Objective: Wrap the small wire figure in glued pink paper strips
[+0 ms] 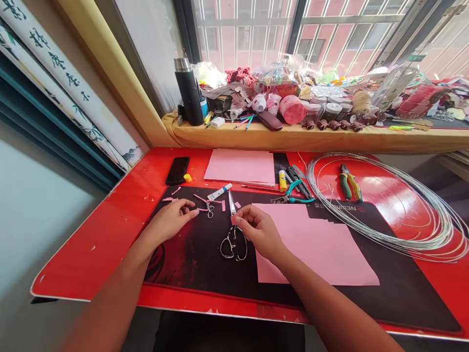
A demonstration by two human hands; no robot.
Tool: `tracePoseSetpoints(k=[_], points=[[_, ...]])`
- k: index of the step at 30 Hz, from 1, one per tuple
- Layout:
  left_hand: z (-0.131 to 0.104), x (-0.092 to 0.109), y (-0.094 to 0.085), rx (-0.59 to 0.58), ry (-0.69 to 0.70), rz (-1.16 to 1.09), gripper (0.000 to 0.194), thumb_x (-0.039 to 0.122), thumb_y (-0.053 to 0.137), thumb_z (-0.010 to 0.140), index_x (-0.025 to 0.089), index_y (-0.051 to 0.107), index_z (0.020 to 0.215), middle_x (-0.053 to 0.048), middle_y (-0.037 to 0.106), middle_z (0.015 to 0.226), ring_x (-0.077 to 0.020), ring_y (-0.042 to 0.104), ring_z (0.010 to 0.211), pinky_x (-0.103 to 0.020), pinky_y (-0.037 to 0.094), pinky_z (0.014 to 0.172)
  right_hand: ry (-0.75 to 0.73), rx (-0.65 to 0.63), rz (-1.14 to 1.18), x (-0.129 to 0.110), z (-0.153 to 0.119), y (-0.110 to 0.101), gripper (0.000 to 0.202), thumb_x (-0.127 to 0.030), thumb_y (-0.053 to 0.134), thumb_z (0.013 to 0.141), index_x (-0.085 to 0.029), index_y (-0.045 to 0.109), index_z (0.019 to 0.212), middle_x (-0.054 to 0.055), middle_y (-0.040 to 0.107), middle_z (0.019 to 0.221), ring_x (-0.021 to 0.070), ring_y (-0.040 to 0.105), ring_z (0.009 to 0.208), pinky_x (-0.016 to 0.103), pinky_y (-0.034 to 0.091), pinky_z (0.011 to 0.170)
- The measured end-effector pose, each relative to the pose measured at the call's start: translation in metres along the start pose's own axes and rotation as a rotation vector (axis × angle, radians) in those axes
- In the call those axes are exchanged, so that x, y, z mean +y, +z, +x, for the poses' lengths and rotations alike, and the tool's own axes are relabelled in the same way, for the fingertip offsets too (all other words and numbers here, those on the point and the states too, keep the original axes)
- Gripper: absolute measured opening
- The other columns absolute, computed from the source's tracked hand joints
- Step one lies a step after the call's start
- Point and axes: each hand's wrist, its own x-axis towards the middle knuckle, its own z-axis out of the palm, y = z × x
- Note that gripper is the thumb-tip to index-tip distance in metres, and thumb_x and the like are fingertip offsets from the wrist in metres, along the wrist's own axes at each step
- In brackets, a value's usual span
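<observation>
My left hand (175, 219) has its thumb and index finger closed at one pink-wrapped end of a small twisted wire piece (210, 211); bare wire loops show at its lower part. My right hand (259, 229) pinches a small pink paper strip (234, 220) over the scissors (233, 205). Those scissors lie on the dark desk mat (183, 264), blades pointing away, handles toward me. Pink paper scraps (223, 206) and a white-and-blue glue tube (220, 191) lie just beyond the wire piece. A large pink sheet (315, 254) extends under my right forearm.
A wire coil (432, 244) and green-yellow pliers (350, 183) lie at the right. Teal pliers (293, 193), a glue stick (282, 181), stacked pink paper (240, 166) and a phone (178, 170) sit farther back. A thermos (189, 98) stands on the crowded windowsill.
</observation>
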Motion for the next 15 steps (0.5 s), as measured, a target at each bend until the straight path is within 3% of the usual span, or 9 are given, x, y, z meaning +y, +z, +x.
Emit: tracePoseSetpoints(k=[6,10,15], points=[[0.000,0.027,0.012,0.147,0.043,0.221,0.039,0.057,0.061,0.093,0.022,0.073,0.102,-0.010,0.075,0.112,-0.0294,0.069,0.103,-0.039,0.050,0.088,0.004,-0.012,-0.039,0.000,-0.001,0.002,0.033,-0.054,0.073,0.092,-0.022,0.064,0.086,-0.005,0.047,0.063,0.0126,0.035,0.055,0.027,0.026,0.050],[0.003,0.042,0.020,0.144,0.069,0.367,0.036,0.055,0.062,0.094,0.021,0.075,0.095,-0.012,0.075,0.106,-0.0339,0.069,0.109,-0.044,0.050,0.097,-0.006,-0.010,-0.048,-0.001,-0.002,0.003,0.031,-0.052,0.073,0.092,-0.022,0.064,0.087,-0.005,0.048,0.064,0.0127,0.035,0.057,0.027,0.025,0.051],[0.011,0.049,0.022,0.159,0.011,0.497,0.044,0.057,0.056,0.098,0.022,0.082,0.092,-0.016,0.077,0.108,-0.0374,0.069,0.110,-0.048,0.050,0.096,-0.016,-0.018,-0.046,0.000,-0.002,0.002,0.030,-0.050,0.072,0.093,-0.022,0.063,0.087,-0.006,0.048,0.063,0.0126,0.036,0.056,0.028,0.026,0.053]])
